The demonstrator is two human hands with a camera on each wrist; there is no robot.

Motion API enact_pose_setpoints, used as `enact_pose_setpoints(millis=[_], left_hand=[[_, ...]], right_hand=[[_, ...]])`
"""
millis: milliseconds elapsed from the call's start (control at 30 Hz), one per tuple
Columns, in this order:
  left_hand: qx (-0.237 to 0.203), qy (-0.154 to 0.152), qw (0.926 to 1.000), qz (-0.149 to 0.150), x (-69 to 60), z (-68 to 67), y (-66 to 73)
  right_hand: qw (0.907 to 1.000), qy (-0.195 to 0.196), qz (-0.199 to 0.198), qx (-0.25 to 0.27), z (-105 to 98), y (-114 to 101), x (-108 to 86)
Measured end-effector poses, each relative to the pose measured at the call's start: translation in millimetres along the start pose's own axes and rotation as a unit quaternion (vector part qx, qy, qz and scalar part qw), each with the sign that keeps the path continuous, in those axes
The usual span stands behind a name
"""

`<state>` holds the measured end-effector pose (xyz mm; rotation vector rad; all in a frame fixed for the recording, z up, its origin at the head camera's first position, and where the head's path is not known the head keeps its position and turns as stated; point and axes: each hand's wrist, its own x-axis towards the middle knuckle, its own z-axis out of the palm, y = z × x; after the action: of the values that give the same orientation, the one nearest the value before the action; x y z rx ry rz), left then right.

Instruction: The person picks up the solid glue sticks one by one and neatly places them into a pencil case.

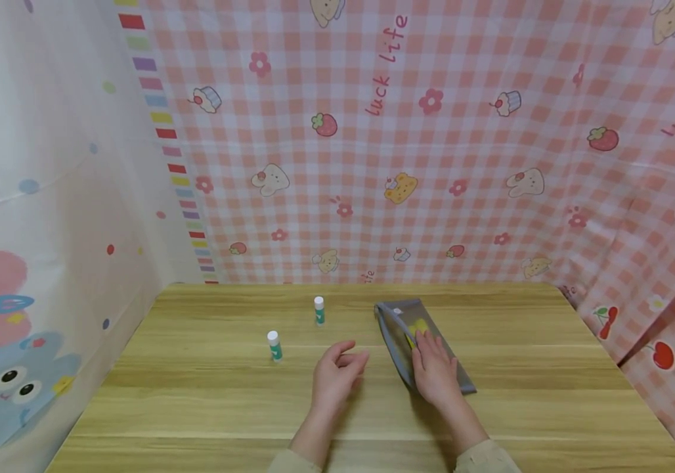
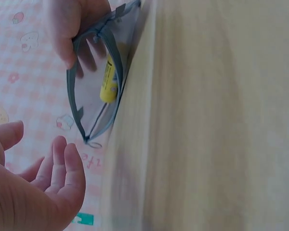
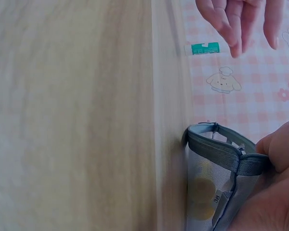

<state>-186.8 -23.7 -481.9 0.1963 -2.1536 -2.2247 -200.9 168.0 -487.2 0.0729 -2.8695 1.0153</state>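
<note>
A grey mesh zip pouch (image 1: pixel 394 338) lies on the table with its mouth gaping to the left. My right hand (image 1: pixel 435 371) lies over it and holds its upper rim, thumb at the edge, as the right wrist view also shows. Through the mesh, a yellow labelled cylinder (image 2: pixel 109 79) is visible inside. My left hand (image 1: pixel 337 378) hovers beside the pouch's mouth, holding nothing, its fingers loosely bent. Two glue sticks with white caps and green labels stand upright to the left: the nearer glue stick (image 1: pixel 275 347) and the farther glue stick (image 1: pixel 320 311).
The wooden table (image 1: pixel 195 401) reaches back to a pink checked curtain (image 1: pixel 361 151) with cartoon prints. A white cloth (image 1: pixel 48 157) with cartoon figures hangs on the left side.
</note>
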Motion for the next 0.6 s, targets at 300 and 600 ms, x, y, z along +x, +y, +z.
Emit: enact_pose_setpoints(millis=[300,600], left_hand=[[0.054,0.031,0.9973,0.04,-1.7,-15.0,-5.8],[0.089,0.043,0.9929,0.066,0.1,-34.1,-0.9]], right_hand=[[0.9999,0.006,-0.009,-0.009,-1,-1,0.1],[0.9999,0.007,-0.009,-0.008,-1,1,0.6]])
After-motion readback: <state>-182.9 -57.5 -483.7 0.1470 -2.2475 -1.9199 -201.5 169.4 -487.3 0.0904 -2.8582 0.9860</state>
